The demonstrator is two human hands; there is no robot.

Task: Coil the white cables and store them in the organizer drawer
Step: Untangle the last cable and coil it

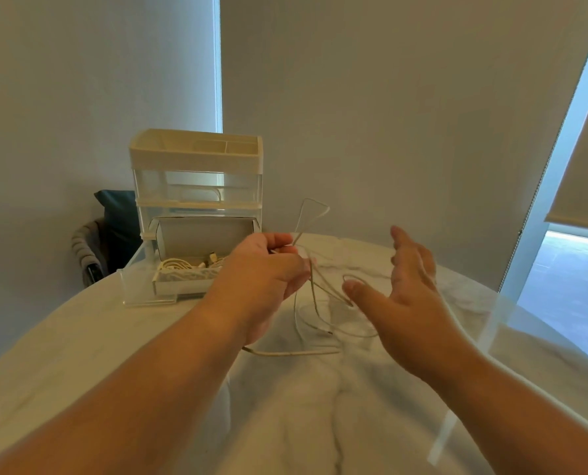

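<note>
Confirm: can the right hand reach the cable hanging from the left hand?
Likely yes. The right hand is open beside the cable that the left hand grips; nothing stands between them.

Head cam, fwd-down, close.

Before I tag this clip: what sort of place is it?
Probably a room in a home, perhaps a dining or living area: a round marble-look table, a cushioned chair behind it, and tall roller blinds drawn most of the way down.
</note>
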